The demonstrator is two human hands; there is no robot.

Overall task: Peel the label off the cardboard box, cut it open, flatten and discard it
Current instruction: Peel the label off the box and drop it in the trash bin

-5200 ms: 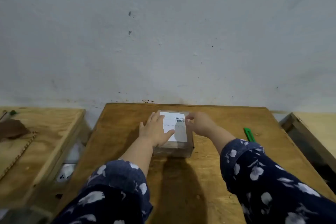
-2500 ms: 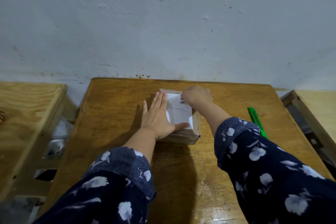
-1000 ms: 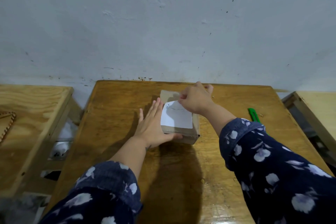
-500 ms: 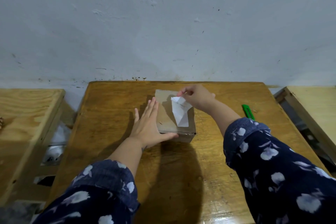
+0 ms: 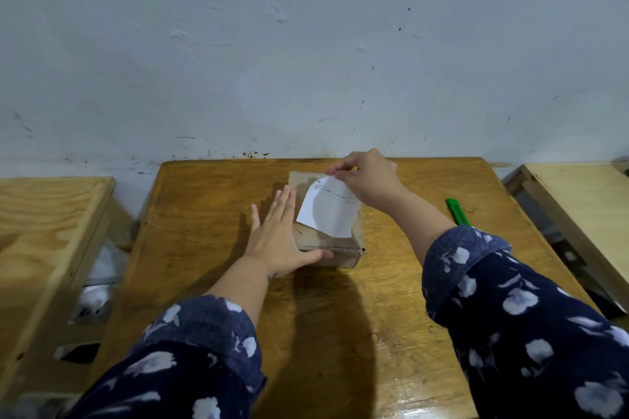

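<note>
Label (image 5: 327,211) now lifted higher off cardboard box (image 5: 325,241), pinched by right hand (image 5: 366,180); left hand (image 5: 277,238), fingers straight, still braces box.

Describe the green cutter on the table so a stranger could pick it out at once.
Start at the brown wooden table against the grey wall, then go to its right side, beyond the right hand and its patterned sleeve. There lies the green cutter, a slim bar partly hidden by that sleeve. It is the only bright green thing; the cardboard box nearby is brown.
</note>
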